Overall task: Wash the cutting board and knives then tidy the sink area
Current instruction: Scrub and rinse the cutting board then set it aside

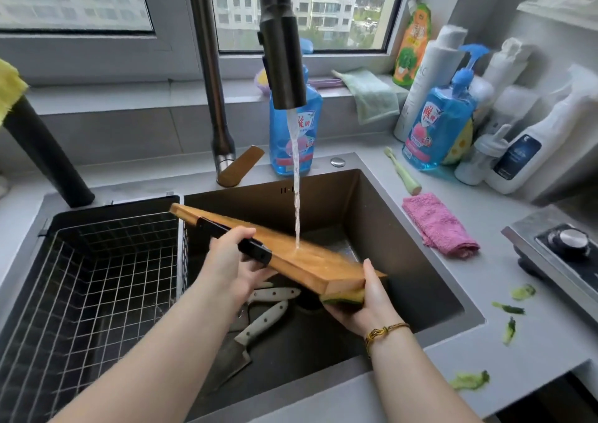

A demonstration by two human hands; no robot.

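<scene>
One cutting board (307,261), two knives (265,320), one sponge (344,296), two blue bottles (437,125).

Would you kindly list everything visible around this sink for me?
board: one, wooden, tilted over the sink under running water
knives: at least two, white-handled, on the sink floor
sponge: one, yellow-green, under the board's near end
sink: one, dark, centre
faucet: one, dark, running
basket: one, wire, sink's left part
soap bottles: two, blue, behind and right of the sink
cloth: one, pink, right counter
peels: several, green, right counter
left hand: grips the board's black handle
right hand: holds the sponge against the board
</scene>
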